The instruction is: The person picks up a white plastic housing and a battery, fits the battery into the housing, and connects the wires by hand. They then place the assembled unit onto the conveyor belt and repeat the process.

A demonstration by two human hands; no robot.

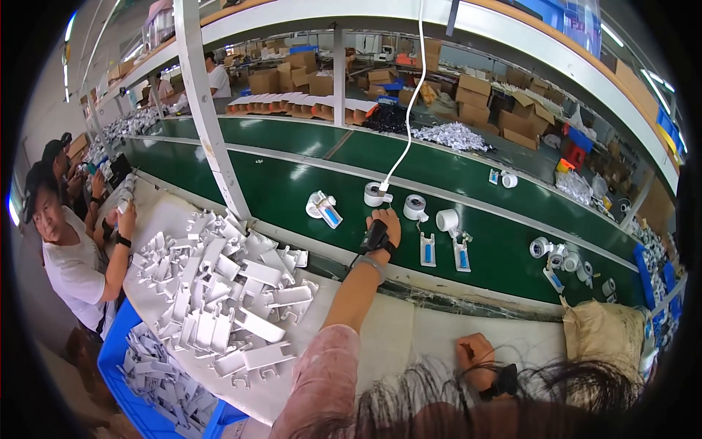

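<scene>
My left hand reaches out over the green conveyor belt, a black strap across its back and a band on the wrist. Its fingers curl toward a white round unit just beyond them, where a white cable hanging from above ends. Whether the fingers grip the unit is hidden by the back of the hand. My right hand rests as a loose fist on the white padded table, a black device at its wrist, holding nothing I can see.
More white round units and flat white brackets with blue strips lie along the belt. A heap of white plastic brackets covers the table's left; a blue crate holds more. Other people stand at the left. Cardboard boxes fill the back.
</scene>
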